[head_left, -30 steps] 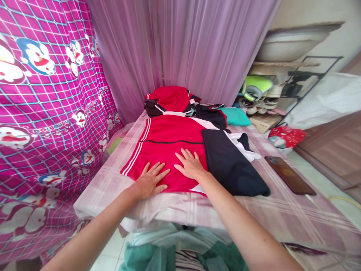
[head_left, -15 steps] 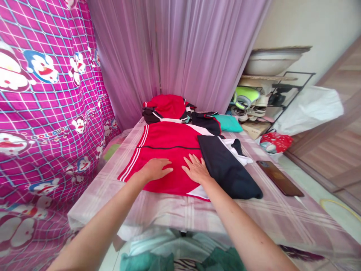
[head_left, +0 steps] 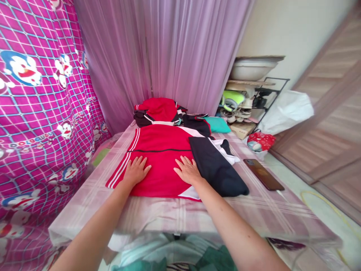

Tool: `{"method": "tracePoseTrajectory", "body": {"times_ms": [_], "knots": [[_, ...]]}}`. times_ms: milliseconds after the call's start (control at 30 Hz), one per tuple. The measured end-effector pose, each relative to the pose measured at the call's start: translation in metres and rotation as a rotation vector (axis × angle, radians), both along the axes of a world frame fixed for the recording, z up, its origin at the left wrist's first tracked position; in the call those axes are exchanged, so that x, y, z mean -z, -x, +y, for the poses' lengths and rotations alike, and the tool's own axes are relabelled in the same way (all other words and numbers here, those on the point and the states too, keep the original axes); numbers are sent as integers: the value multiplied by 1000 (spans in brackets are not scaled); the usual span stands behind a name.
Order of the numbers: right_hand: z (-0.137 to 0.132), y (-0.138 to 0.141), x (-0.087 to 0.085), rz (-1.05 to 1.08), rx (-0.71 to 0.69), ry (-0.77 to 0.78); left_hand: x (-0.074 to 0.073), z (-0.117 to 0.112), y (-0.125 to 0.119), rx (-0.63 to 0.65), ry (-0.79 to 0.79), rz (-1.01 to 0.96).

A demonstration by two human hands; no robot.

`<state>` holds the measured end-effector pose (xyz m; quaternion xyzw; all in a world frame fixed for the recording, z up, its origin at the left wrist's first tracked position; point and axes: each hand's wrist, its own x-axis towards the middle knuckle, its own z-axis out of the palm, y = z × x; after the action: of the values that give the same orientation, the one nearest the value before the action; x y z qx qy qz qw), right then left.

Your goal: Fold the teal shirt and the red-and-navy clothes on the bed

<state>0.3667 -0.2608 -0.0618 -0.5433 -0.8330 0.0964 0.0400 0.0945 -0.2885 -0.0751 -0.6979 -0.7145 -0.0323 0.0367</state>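
A red garment (head_left: 160,150) with white side stripes and a thin black line lies spread flat on a table under a pink checked cloth (head_left: 169,214). My left hand (head_left: 136,171) lies flat and open on its left part, near the white stripes. My right hand (head_left: 187,170) rests flat and open on its right part, beside a dark navy garment (head_left: 216,167) that overlaps the red one. Behind them sits a heap of red and black clothes (head_left: 159,110).
A dark phone (head_left: 263,174) lies on the cloth at the right. A teal cushion (head_left: 217,124) sits at the back. A shoe rack (head_left: 248,105) with a basin on top stands by the wall. Purple curtains hang behind, a pink cartoon sheet at the left.
My left hand slid leftward across the red garment toward its white stripes. My right hand stayed roughly where it was. The camera view swung to the right.
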Motion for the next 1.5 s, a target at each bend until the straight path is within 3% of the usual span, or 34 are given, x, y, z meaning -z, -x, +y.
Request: {"method": "tracePoseTrajectory", "body": {"times_ms": [100,200,300,400,533,1133,1500], "knots": [[0,-1,-7,29,-32,15,3,4,-1,-7,5,9],[4,-15,-17,97,-43,-84,3,5,-1,-14,15,6],[11,-48,-20,105,105,-219,1,5,-1,-28,45,4],[15,-86,-10,-9,293,-147,0,6,-1,-29,54,16],[16,-113,7,-95,327,-76,2,7,0,-22,35,11],[11,-114,10,64,325,-269,-4,1,-3,-6,-6,11],[18,-117,21,99,304,-361,3,4,0,-2,-65,-16]]}}
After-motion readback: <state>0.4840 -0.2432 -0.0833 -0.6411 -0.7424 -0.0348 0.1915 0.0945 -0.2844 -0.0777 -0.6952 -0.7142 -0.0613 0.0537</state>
